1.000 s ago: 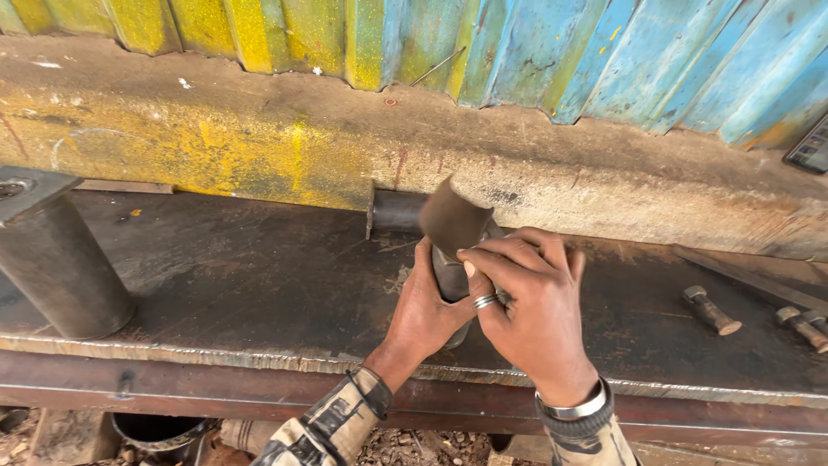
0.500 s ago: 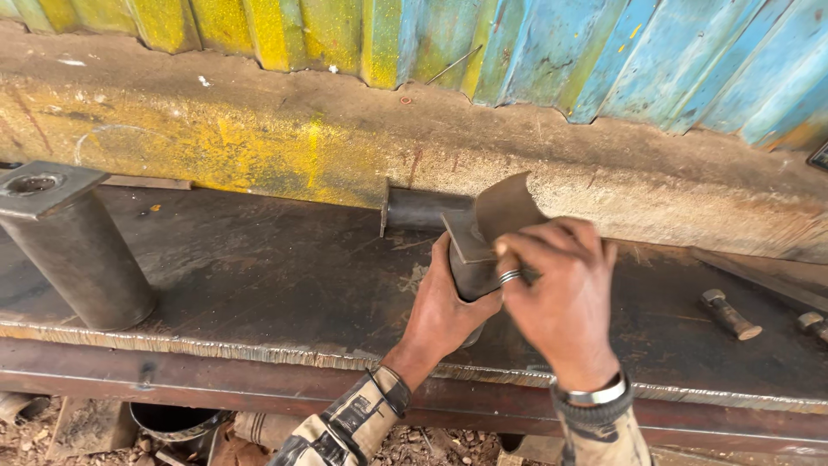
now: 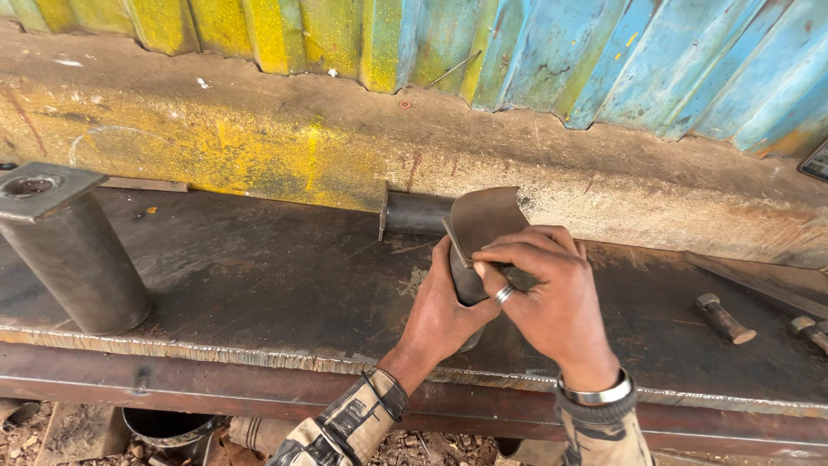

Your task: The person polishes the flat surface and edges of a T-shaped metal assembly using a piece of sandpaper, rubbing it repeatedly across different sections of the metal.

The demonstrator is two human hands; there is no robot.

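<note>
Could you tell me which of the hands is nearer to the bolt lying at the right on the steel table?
Right. The right hand lies just left of the bolt; the left hand is farther left.

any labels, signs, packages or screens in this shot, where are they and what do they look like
No package, sign or screen shows clearly.
Dark flat object: far right edge, against the blue corrugated wall, cut off by the frame; could be a small device, too little shows to tell.
Curved grey metal plate in both hands: bare, no label.

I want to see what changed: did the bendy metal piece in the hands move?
Yes. The curved metal piece has tipped from leaning left to leaning right, judged against the short pipe stub behind it; both hands grip it.
</note>
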